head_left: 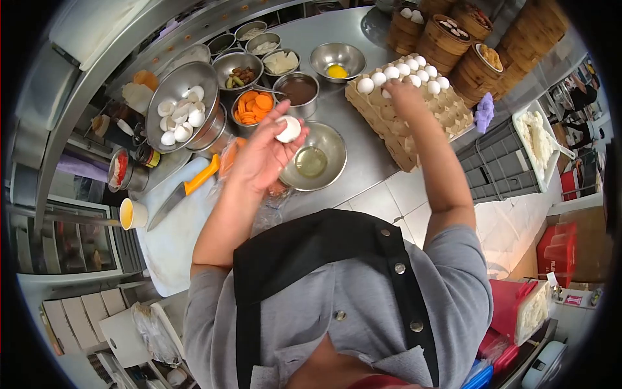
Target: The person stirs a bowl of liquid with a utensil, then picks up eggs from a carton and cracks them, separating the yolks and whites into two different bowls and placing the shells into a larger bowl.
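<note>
Up in front of my body, my left hand point(262, 149) holds a white eggshell point(288, 129) between thumb and fingers, palm turned up. Close beside it stands a steel bowl point(338, 146) with clear egg white point(311, 162) in the bottom. My right hand point(403, 98) reaches down into a cardboard egg tray point(414, 133), its fingers closed around a white egg point(387, 94) that they partly cover. Several more white eggs point(394, 72) fill the tray's far rows. Behind, a second steel bowl point(353, 57) contains an orange-yellow yolk point(337, 71).
At left, a large bowl point(155, 104) of eggshells stands near carrot slices point(254, 106) and a pot of brown sauce point(297, 89). An orange-handled knife point(184, 191) lies on a white cutting board point(172, 240). Bamboo steamers point(442, 42) line the back right, above a grey crate point(495, 162).
</note>
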A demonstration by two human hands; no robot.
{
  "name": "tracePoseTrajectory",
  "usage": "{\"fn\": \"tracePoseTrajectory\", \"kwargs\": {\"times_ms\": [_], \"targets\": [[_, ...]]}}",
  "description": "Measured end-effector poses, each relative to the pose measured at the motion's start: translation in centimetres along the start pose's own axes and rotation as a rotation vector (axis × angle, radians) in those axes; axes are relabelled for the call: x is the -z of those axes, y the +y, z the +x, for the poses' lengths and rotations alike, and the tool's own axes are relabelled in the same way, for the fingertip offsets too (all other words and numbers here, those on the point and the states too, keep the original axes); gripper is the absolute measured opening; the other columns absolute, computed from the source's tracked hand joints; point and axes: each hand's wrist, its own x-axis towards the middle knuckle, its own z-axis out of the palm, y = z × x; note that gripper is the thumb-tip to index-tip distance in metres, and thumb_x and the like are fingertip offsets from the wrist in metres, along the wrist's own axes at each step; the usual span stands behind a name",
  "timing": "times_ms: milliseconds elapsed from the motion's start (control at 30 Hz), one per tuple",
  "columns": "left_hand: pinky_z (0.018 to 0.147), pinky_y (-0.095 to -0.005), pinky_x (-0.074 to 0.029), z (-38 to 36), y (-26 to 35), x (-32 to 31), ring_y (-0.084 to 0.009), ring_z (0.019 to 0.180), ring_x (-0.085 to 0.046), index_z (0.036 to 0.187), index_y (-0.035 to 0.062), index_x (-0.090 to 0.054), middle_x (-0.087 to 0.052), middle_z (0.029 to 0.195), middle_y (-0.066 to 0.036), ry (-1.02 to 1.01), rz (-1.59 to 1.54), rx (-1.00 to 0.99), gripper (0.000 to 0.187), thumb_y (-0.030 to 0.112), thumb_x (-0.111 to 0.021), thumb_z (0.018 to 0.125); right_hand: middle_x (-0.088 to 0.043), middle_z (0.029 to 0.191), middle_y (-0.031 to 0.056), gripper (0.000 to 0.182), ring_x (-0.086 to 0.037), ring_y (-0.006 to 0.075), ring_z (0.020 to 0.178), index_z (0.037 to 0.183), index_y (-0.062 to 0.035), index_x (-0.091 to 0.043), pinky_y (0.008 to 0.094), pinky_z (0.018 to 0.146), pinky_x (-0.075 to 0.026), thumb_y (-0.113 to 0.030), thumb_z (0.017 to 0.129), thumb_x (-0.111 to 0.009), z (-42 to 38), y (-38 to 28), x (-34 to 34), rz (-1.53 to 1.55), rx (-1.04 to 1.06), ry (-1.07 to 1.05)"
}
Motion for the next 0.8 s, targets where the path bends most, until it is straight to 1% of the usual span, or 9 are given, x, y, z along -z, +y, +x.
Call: {"fn": "tracePoseTrajectory", "kwargs": {"times_ms": [133, 233, 333, 400, 500, 600, 667, 733, 800], "targets": [[0.086, -0.0344, -0.051, -1.1, 4.9, 0.9, -0.0314, 0.101, -0.058, 0.115, -0.001, -0.046, -0.055, 0.109, -0.019, -0.102, 0.041, -0.19, 0.028, 0.008, -0.051, 0.088, -0.056, 0.101, 0.0091, 0.031, -0.051, 0.0294, 0.1, 0.098, -0.0127, -0.058, 0.0376, 0.085, -0.044, 0.003, 0.072, -0.056, 0.8, 2.6, -0.9, 0.147, 0.222, -0.024], [0.091, -0.0379, -0.047, -1.6, 10.0, 2.6, -0.0328, 0.104, -0.055, 0.116, -0.004, -0.041, -0.053, 0.11, -0.02, 0.044, 0.195, -0.556, 0.032, 0.006, -0.05, 0.088, -0.054, 0.102, 0.0117, 0.037, -0.051, 0.0325, 0.099, 0.102, -0.0109, -0.054, 0.0381, 0.085, -0.044, 0.001, 0.068, -0.06, 0.9, 3.3, -1.7, 0.297, 0.178, 0.006], [0.09, -0.0338, -0.045, -0.1, 14.7, 7.8, -0.0236, 0.097, -0.055, 0.119, -0.0035, -0.04, -0.053, 0.109, -0.016, 0.305, 0.542, -0.859, 0.039, 0.003, -0.056, 0.085, -0.052, 0.104, 0.0158, 0.044, -0.052, 0.0329, 0.096, 0.107, -0.0072, -0.05, 0.0388, 0.082, -0.044, -0.006, 0.066, -0.065, 0.4, 3.6, -2.1, 0.485, 0.1, 0.173], [0.088, -0.0299, -0.043, 0.4, 16.8, 11.1, -0.0216, 0.1, -0.055, 0.126, -0.0034, -0.04, -0.053, 0.112, -0.018, 0.464, 0.743, -0.779, 0.049, 0.01, -0.06, 0.084, -0.053, 0.101, 0.0113, 0.041, -0.053, 0.0213, 0.1, 0.109, -0.0011, -0.049, 0.0297, 0.083, -0.045, -0.008, 0.072, -0.065, -0.4, 2.7, -0.9, 0.904, -0.242, 0.204], [0.095, -0.0286, -0.036, 0.5, 17.5, 12.0, -0.0218, 0.112, -0.051, 0.135, -0.0011, -0.037, -0.052, 0.124, -0.02, 0.684, 1.174, -0.549, 0.062, 0.018, -0.061, 0.081, -0.05, 0.11, 0.0091, 0.038, -0.051, 0.0148, 0.102, 0.11, 0.0003, -0.047, 0.0275, 0.079, -0.046, -0.002, 0.075, -0.061, -4.7, -1.3, 2.8, 1.205, -0.255, 0.252], [0.096, -0.0287, -0.035, 0.6, 16.7, 10.4, -0.0212, 0.114, -0.05, 0.132, -0.0005, -0.041, -0.052, 0.125, -0.014, 0.64, 1.278, -0.852, 0.057, 0.016, -0.061, 0.082, -0.053, 0.109, 0.0097, 0.039, -0.052, 0.0179, 0.1, 0.109, -0.0018, -0.051, 0.0288, 0.083, -0.043, -0.001, 0.072, -0.064, -10.4, -5.6, 4.7, 1.517, -0.214, 0.44], [0.097, -0.0288, -0.035, 0.3, 13.0, 6.7, -0.019, 0.114, -0.049, 0.124, -0.0008, -0.05, -0.054, 0.123, -0.01, 0.622, 1.283, -0.967, 0.043, 0.011, -0.058, 0.083, -0.053, 0.109, 0.0111, 0.04, -0.052, 0.0226, 0.102, 0.109, -0.0032, -0.053, 0.031, 0.086, -0.042, -0.001, 0.071, -0.065, -14.1, -6.5, 3.4, 1.136, -0.145, 0.454], [0.097, -0.0299, -0.035, 0.4, 9.5, 4.4, -0.0161, 0.112, -0.05, 0.114, 0.0004, -0.055, -0.057, 0.117, -0.009, 0.23, 1.104, -1.109, 0.029, 0.005, -0.055, 0.085, -0.054, 0.109, 0.0131, 0.042, -0.051, 0.0294, 0.103, 0.109, -0.0044, -0.054, 0.0355, 0.088, -0.041, -0.003, 0.069, -0.067, -17.0, -8.2, 3.5, 0.824, -0.114, 0.471], [0.097, -0.0311, -0.037, 0.4, 5.1, 2.3, -0.017, 0.11, -0.051, 0.108, 0.0024, -0.058, -0.057, 0.114, -0.008, -0.008, 1.111, -0.958, 0.024, 0.001, -0.054, 0.084, -0.054, 0.11, 0.0143, 0.044, -0.05, 0.0326, 0.102, 0.11, -0.0054, -0.053, 0.0388, 0.091, -0.039, -0.003, 0.068, -0.067, -19.1, -8.7, -0.2, 0.771, -0.162, 0.483]]}}
